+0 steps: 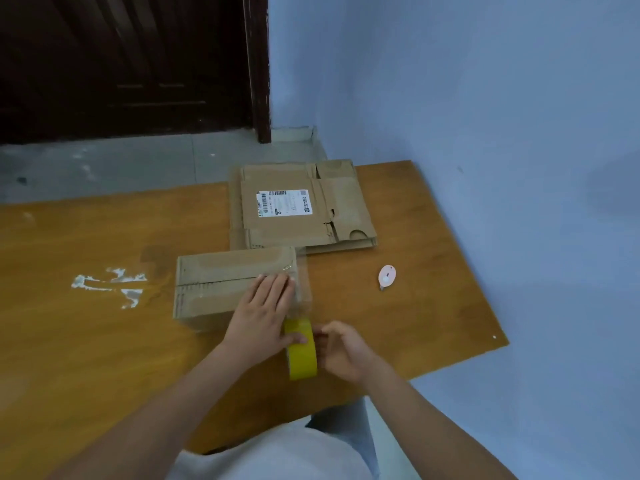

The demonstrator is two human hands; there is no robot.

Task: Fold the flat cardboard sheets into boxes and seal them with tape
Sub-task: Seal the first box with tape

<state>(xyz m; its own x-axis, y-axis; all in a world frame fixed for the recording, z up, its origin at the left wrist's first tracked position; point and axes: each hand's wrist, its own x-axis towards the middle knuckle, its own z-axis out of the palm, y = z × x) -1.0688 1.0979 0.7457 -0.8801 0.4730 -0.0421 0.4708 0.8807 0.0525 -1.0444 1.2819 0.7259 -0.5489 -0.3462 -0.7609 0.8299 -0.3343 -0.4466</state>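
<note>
Now — left hand [265, 306] flat on box [221, 289] | right hand [341, 348] grips tape roll [301, 355] near table [450, 306] edge

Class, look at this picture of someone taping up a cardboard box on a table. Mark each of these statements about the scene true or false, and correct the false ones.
1. The left hand lies flat on the folded box. True.
2. The tape roll is blue. False: it is yellow.
3. The right hand holds the tape roll. True.
4. The flat cardboard sheets lie nearer the person than the box. False: they lie beyond it, by the wall.
5. The small pink cutter rests on top of the box. False: it lies on the table, right of the box.
</note>
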